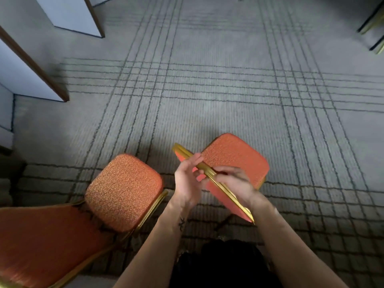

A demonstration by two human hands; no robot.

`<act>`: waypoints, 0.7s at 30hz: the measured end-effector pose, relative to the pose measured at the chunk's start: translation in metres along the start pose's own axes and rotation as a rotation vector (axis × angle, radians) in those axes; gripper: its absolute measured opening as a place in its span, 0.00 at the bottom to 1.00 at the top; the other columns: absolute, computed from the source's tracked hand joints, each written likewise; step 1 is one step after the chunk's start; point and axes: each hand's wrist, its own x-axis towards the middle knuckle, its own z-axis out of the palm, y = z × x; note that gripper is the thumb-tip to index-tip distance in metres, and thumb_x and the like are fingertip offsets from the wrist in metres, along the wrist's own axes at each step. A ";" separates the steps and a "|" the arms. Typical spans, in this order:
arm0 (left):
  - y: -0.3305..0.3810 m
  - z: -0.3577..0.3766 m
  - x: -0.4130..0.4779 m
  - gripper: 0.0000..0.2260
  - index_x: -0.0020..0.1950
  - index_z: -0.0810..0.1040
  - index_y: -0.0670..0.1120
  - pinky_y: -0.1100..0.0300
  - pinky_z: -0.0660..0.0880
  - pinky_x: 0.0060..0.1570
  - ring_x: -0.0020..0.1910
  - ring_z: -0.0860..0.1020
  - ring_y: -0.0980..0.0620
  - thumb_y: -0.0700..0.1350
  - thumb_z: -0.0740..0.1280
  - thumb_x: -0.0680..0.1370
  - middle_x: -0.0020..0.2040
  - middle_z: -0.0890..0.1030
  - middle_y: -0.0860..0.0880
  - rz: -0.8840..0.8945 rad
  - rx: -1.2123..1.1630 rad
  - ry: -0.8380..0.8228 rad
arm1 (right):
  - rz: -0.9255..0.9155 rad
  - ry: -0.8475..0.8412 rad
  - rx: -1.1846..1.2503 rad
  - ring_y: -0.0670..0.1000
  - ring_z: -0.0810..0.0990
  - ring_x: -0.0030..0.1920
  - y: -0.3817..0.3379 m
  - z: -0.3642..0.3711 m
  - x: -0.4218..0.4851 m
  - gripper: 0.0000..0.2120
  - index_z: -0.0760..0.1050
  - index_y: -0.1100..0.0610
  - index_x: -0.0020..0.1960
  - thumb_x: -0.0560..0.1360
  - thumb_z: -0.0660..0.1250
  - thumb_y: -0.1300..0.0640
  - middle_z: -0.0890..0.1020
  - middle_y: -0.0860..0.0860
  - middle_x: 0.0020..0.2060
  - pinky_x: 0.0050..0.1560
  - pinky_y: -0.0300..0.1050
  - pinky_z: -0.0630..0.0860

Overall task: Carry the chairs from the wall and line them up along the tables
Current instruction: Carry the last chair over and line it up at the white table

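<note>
Patterned cloth chair (pixel 234 156), glossy gold metal frame (pixel 209 175)

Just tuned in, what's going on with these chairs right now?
A person stands over an orange chair, both hands on the gold top rail of its back. The right hand curls round the rail; the left hand lies against it, fingers fairly straight. A second orange chair stands on the carpet to the left. White-draped tables are at upper left; the held chair is out on the carpet, apart from them.

Underfoot, grey ribbed carpet (pixel 207 90) crossed by dark grid lines; at left, pale panels with brown edges (pixel 20 69).
</note>
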 end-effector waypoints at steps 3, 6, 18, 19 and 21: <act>0.002 0.034 0.009 0.17 0.68 0.78 0.42 0.54 0.77 0.51 0.42 0.72 0.53 0.45 0.61 0.82 0.59 0.81 0.49 0.028 0.111 -0.076 | -0.101 0.069 -0.058 0.38 0.83 0.51 -0.012 -0.028 0.011 0.14 0.85 0.49 0.56 0.72 0.77 0.59 0.87 0.39 0.45 0.45 0.27 0.72; 0.000 0.056 0.024 0.13 0.66 0.79 0.43 0.48 0.77 0.61 0.42 0.74 0.54 0.41 0.62 0.83 0.55 0.81 0.49 0.111 0.278 -0.127 | -0.151 0.100 -0.097 0.42 0.83 0.52 -0.024 -0.046 0.023 0.15 0.85 0.50 0.58 0.72 0.76 0.59 0.87 0.43 0.49 0.49 0.30 0.73; -0.013 0.150 0.083 0.20 0.62 0.79 0.49 0.60 0.76 0.60 0.57 0.81 0.50 0.29 0.63 0.77 0.59 0.80 0.55 0.774 1.171 -0.283 | -0.385 0.470 -0.298 0.42 0.84 0.51 -0.061 -0.120 0.059 0.20 0.82 0.47 0.61 0.73 0.71 0.38 0.87 0.43 0.48 0.56 0.45 0.80; -0.011 0.160 0.091 0.20 0.63 0.79 0.48 0.60 0.76 0.60 0.57 0.80 0.50 0.30 0.63 0.76 0.61 0.80 0.54 0.820 1.243 -0.319 | -0.403 0.531 -0.348 0.44 0.84 0.52 -0.062 -0.126 0.063 0.22 0.82 0.45 0.60 0.73 0.69 0.34 0.87 0.43 0.49 0.57 0.46 0.80; -0.004 0.178 0.111 0.20 0.66 0.77 0.49 0.57 0.75 0.61 0.59 0.79 0.50 0.34 0.64 0.76 0.62 0.80 0.54 0.937 1.383 -0.337 | -0.473 0.661 -0.418 0.45 0.83 0.52 -0.069 -0.139 0.070 0.19 0.82 0.46 0.59 0.75 0.70 0.36 0.87 0.43 0.51 0.55 0.42 0.78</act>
